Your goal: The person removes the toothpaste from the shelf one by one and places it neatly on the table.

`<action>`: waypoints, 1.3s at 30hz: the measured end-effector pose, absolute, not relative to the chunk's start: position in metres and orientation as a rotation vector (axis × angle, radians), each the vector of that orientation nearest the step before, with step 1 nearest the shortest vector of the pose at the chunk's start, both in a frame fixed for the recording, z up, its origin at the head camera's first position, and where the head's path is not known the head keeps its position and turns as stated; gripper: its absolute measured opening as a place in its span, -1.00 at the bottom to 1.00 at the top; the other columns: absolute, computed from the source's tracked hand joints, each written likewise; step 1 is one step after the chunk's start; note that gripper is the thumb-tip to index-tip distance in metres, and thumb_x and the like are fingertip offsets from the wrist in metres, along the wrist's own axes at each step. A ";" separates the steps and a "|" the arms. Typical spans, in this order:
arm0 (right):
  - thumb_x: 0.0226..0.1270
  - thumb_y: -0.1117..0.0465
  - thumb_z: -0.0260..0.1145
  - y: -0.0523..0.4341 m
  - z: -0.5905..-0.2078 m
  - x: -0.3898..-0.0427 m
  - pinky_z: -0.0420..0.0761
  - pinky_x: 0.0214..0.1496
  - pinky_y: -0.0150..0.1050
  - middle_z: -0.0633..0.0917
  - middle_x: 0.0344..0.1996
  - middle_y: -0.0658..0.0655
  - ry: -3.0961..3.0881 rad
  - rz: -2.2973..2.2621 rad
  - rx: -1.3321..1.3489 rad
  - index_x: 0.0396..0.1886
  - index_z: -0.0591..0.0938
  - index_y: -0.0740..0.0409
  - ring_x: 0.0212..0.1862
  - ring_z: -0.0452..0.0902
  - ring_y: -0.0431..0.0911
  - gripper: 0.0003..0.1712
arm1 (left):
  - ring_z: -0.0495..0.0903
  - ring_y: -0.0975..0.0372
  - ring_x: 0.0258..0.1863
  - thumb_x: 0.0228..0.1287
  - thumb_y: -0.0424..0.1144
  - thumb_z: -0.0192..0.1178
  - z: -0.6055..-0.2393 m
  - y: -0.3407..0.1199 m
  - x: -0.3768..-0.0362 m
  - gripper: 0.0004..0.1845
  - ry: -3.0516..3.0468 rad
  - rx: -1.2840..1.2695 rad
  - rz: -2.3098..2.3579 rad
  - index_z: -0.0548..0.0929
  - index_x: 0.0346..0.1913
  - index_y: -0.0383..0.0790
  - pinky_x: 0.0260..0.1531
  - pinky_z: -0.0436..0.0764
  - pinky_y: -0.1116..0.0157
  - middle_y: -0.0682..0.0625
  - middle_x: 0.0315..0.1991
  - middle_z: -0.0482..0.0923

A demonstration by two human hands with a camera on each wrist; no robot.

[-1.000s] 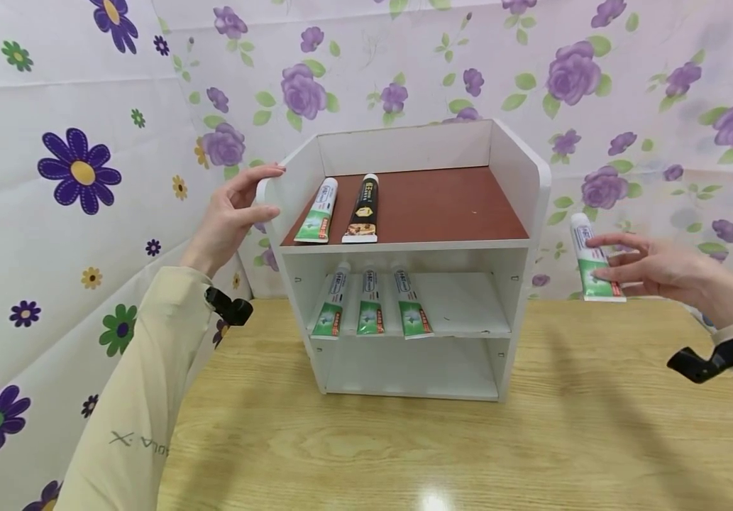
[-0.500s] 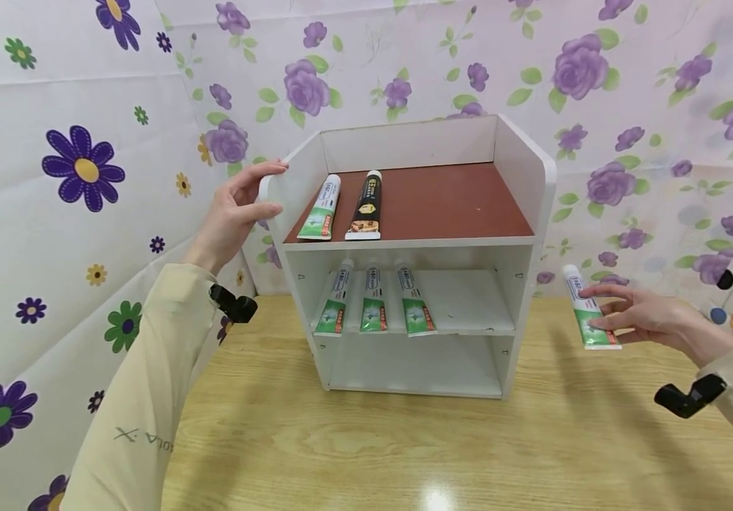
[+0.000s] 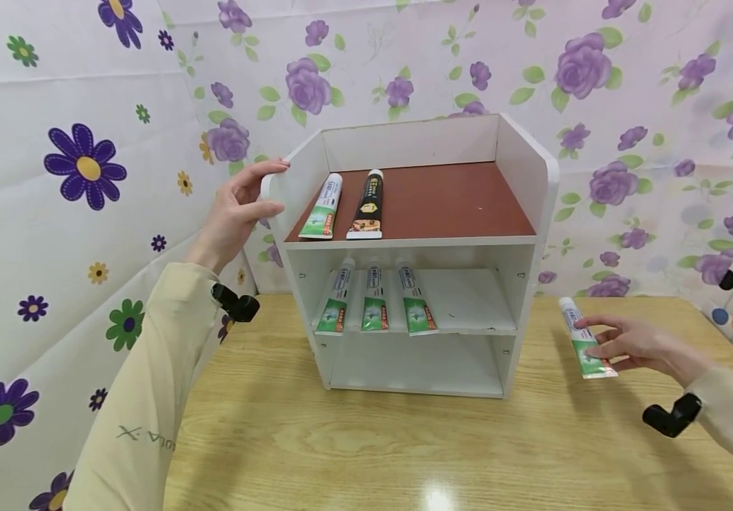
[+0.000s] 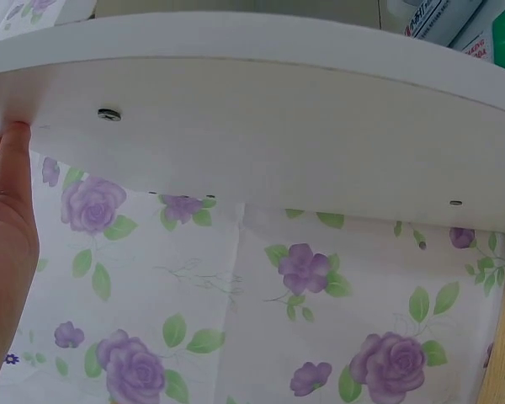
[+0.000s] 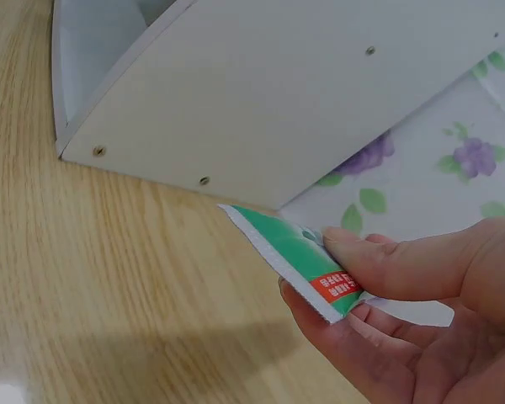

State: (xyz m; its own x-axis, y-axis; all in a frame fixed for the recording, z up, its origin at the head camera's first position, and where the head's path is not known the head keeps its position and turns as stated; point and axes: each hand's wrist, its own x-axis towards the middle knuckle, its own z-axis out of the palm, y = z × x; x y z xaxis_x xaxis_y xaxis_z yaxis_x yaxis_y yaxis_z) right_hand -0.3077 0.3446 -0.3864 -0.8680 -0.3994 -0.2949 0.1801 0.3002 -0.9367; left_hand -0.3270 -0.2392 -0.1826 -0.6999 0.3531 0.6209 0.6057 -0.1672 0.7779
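My left hand [image 3: 228,220] grips the upper front corner of the white shelf unit's left side panel [image 3: 292,177]. One finger reaches over the top edge, with the thumb at the front edge. In the left wrist view, part of the hand [image 4: 10,219] touches the panel's outer face. Right of the unit, my right hand [image 3: 637,345] holds a white-and-green toothpaste tube [image 3: 586,344] between thumb and fingers, low near the table. Its cap points away, and its flat crimped end [image 5: 278,269] faces the right wrist camera. Whether the tube touches the table I cannot tell.
On the brown top shelf [image 3: 449,199] lie a white-and-green toothpaste tube [image 3: 323,206] and a black one [image 3: 367,206]. The middle shelf [image 3: 468,298] carries three white-and-green tubes, left to centre. Beneath is a wooden table [image 3: 366,447], with flowered cloth [image 3: 430,64] behind.
My right hand has come down with the toothpaste tube, from about top-shelf height to near the table, drifting slightly left. The left hand stays at the same corner of the shelf unit.
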 end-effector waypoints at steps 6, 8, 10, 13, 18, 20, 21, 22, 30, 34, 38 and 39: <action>0.14 0.33 0.29 0.343 -0.398 -0.307 0.53 -0.32 -0.07 0.40 -0.21 0.26 2.140 -1.579 -0.157 0.23 0.27 0.23 -0.34 0.47 0.03 -0.35 | 0.09 0.21 0.26 0.04 -0.66 0.10 -0.183 -0.237 -0.328 -0.51 -1.887 -1.103 -1.974 0.51 0.07 -0.29 0.04 0.29 0.30 -0.15 0.28 0.16; 0.14 0.34 0.29 0.342 -0.401 -0.307 0.53 -0.32 -0.06 0.40 -0.21 0.26 2.137 -1.572 -0.166 0.25 0.22 0.30 -0.34 0.48 0.04 -0.31 | 0.09 0.22 0.26 0.04 -0.66 0.09 -0.184 -0.236 -0.328 -0.52 -1.886 -1.095 -1.984 0.51 0.07 -0.29 0.03 0.31 0.30 -0.12 0.27 0.17; 0.15 0.34 0.28 0.341 -0.405 -0.307 0.53 -0.33 -0.08 0.42 -0.23 0.25 2.138 -1.555 -0.180 0.25 0.17 0.35 -0.35 0.48 0.03 -0.28 | 0.10 0.22 0.26 0.04 -0.66 0.09 -0.184 -0.236 -0.328 -0.52 -1.886 -1.086 -1.988 0.52 0.07 -0.28 0.01 0.33 0.30 -0.11 0.27 0.17; 0.14 0.34 0.29 0.341 -0.411 -0.307 0.53 -0.36 -0.10 0.43 -0.27 0.23 2.143 -1.535 -0.175 0.26 0.14 0.39 -0.38 0.48 0.01 -0.26 | 0.09 0.22 0.26 0.04 -0.66 0.09 -0.185 -0.236 -0.329 -0.52 -1.870 -1.082 -2.002 0.52 0.06 -0.29 0.02 0.32 0.30 -0.11 0.27 0.17; 0.11 0.35 0.31 0.340 -0.422 -0.308 0.52 -0.38 -0.12 0.39 -0.31 0.21 2.173 -1.519 -0.129 0.23 0.16 0.40 -0.41 0.46 -0.02 -0.26 | 0.08 0.26 0.27 0.04 -0.66 0.08 -0.186 -0.235 -0.329 -0.52 -1.850 -1.078 -2.007 0.52 0.06 -0.29 0.06 0.27 0.30 -0.11 0.28 0.16; 0.11 0.37 0.30 0.340 -0.426 -0.308 0.53 -0.36 -0.10 0.39 -0.30 0.22 2.177 -1.517 -0.119 0.22 0.15 0.41 -0.39 0.48 0.00 -0.27 | 0.08 0.27 0.27 0.04 -0.66 0.08 -0.187 -0.235 -0.329 -0.52 -1.856 -1.069 -2.004 0.53 0.06 -0.27 0.05 0.28 0.30 -0.10 0.28 0.16; 0.10 0.38 0.30 0.339 -0.428 -0.308 0.53 -0.35 -0.09 0.39 -0.29 0.23 2.173 -1.522 -0.113 0.22 0.16 0.41 -0.38 0.49 0.01 -0.27 | 0.08 0.27 0.27 0.04 -0.66 0.08 -0.187 -0.235 -0.328 -0.52 -1.856 -1.068 -2.002 0.53 0.06 -0.27 0.05 0.29 0.30 -0.10 0.28 0.16; 0.10 0.39 0.30 0.339 -0.430 -0.309 0.54 -0.34 -0.08 0.39 -0.29 0.23 2.167 -1.531 -0.102 0.21 0.15 0.40 -0.37 0.50 0.02 -0.27 | 0.08 0.27 0.27 0.03 -0.66 0.08 -0.187 -0.235 -0.329 -0.52 -1.856 -1.068 -2.000 0.53 0.06 -0.27 0.05 0.29 0.31 -0.10 0.28 0.16; 0.08 0.41 0.31 0.338 -0.438 -0.311 0.54 -0.34 -0.07 0.35 -0.31 0.23 2.205 -1.522 -0.077 0.22 0.15 0.42 -0.39 0.50 0.01 -0.26 | 0.08 0.27 0.27 0.02 -0.68 0.07 -0.187 -0.234 -0.329 -0.51 -1.841 -1.068 -2.003 0.53 0.05 -0.28 0.01 0.33 0.32 -0.11 0.27 0.18; 0.09 0.40 0.31 0.338 -0.442 -0.311 0.54 -0.36 -0.07 0.37 -0.29 0.25 2.224 -1.511 -0.085 0.22 0.15 0.42 -0.39 0.50 0.03 -0.25 | 0.09 0.22 0.26 0.02 -0.68 0.06 -0.188 -0.234 -0.329 -0.51 -1.825 -1.064 -2.022 0.53 0.05 -0.28 -0.01 0.35 0.32 -0.13 0.27 0.18; 0.09 0.40 0.31 0.335 -0.447 -0.311 0.53 -0.40 -0.08 0.40 -0.29 0.27 2.265 -1.480 -0.128 0.21 0.16 0.44 -0.43 0.49 0.04 -0.26 | 0.10 0.19 0.25 0.01 -0.69 0.05 -0.187 -0.235 -0.329 -0.51 -1.807 -1.067 -2.031 0.54 0.04 -0.29 -0.07 0.40 0.31 -0.15 0.25 0.19; 0.08 0.40 0.31 0.334 -0.448 -0.311 0.53 -0.41 -0.08 0.40 -0.29 0.27 2.277 -1.473 -0.138 0.21 0.16 0.44 -0.43 0.49 0.04 -0.27 | 0.10 0.21 0.26 0.01 -0.69 0.06 -0.187 -0.235 -0.328 -0.51 -1.806 -1.069 -2.028 0.54 0.04 -0.29 -0.06 0.40 0.31 -0.15 0.25 0.19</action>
State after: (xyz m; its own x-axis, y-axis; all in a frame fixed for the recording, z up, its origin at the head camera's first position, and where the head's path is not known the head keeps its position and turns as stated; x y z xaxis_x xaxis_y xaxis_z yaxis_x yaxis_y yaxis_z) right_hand -0.3109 0.3345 -0.4480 -0.9057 -0.3056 -0.2937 0.1427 0.4326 -0.8902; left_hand -0.3284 -0.2348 -0.1870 -0.7102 0.2935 0.6399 0.6018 -0.2185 0.7682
